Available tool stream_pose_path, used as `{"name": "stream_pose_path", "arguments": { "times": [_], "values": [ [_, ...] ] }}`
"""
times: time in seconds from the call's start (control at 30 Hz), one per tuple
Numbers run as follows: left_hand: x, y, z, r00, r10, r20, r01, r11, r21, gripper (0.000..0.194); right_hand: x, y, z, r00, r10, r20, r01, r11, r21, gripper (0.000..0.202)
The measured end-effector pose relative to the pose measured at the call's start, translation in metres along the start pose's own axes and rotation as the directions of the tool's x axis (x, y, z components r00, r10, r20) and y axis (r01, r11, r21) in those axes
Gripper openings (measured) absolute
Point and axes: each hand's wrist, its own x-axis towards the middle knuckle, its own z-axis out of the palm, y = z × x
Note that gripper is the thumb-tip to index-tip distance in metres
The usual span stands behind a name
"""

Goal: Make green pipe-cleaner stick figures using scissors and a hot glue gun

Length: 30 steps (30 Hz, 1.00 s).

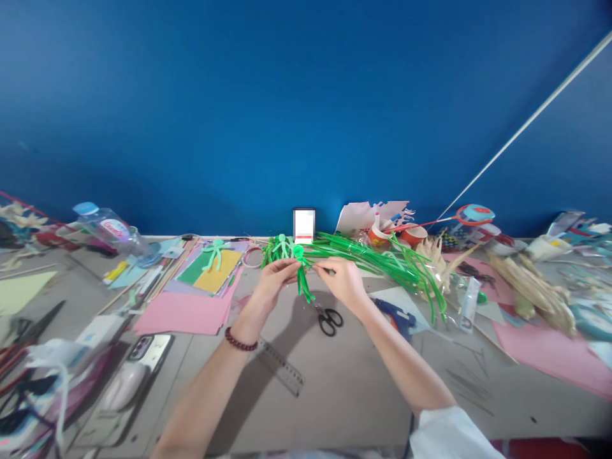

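While the L hand (275, 277) has its fingers pinched on 1 green figure (300, 273) at centre, the R hand (343, 278) sits at its 3 o'clock (can't tell if clamped on it). Upper loop and dangling strands look formed; sides prob. unfinished. Also 2 pale-green figures (217, 254), 9 and 11 o'clock; 1 pr scissors (329, 317), 5; green stems (368, 255), 3, uncountable.

On the table (354, 395), scissors (329, 322) before the pipe-cleaner bundle (302, 280), ruler (281, 368) and phone (155, 350) to their left, glue gun (396, 317) right
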Motion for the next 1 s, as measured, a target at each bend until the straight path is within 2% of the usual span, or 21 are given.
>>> {"name": "stream_pose_path", "arguments": {
  "times": [0.27, 0.4, 0.5, 0.63, 0.73, 0.8, 0.9, 1.0],
  "values": [
    [0.003, 0.008, -0.004, 0.997, -0.062, 0.043, 0.062, 0.998, -0.016, 0.029, 0.0, 0.003, -0.002, 1.0, -0.013, 0.027, 0.013, 1.0, -0.02, 0.017],
    [0.0, 0.004, 0.0, 0.996, -0.071, 0.06, 0.078, 0.99, -0.117, 0.023, -0.001, 0.002, 0.002, 0.999, -0.032, 0.039, 0.033, 0.999, -0.026, 0.016],
    [-0.001, -0.002, 0.003, 0.997, -0.046, 0.061, 0.054, 0.99, -0.129, 0.021, -0.001, 0.002, 0.005, 0.998, -0.058, 0.038, 0.06, 0.998, -0.031, 0.016],
    [-0.001, -0.005, 0.003, 0.999, 0.053, -0.012, -0.053, 0.998, -0.014, 0.021, 0.0, 0.003, 0.004, 0.995, -0.077, 0.065, 0.073, 0.996, 0.056, 0.015],
    [-0.002, -0.004, 0.003, 0.989, 0.141, -0.049, -0.134, 0.983, 0.125, 0.021, 0.002, 0.006, -0.001, 0.992, -0.104, 0.075, 0.086, 0.972, 0.217, 0.03],
    [-0.004, -0.003, 0.005, 0.985, 0.165, -0.046, -0.154, 0.97, 0.187, 0.021, 0.003, 0.007, -0.006, 0.994, -0.106, 0.04, 0.091, 0.955, 0.283, 0.035],
    [-0.009, -0.002, 0.01, 0.982, 0.186, -0.043, -0.169, 0.952, 0.255, 0.021, 0.004, 0.004, -0.01, 0.992, -0.118, -0.038, 0.124, 0.947, 0.296, 0.034],
    [-0.015, -0.003, 0.015, 0.976, 0.215, -0.034, -0.192, 0.926, 0.326, 0.018, 0.002, -0.001, -0.009, 0.977, -0.202, -0.062, 0.212, 0.947, 0.241, 0.035]
  ]
}}
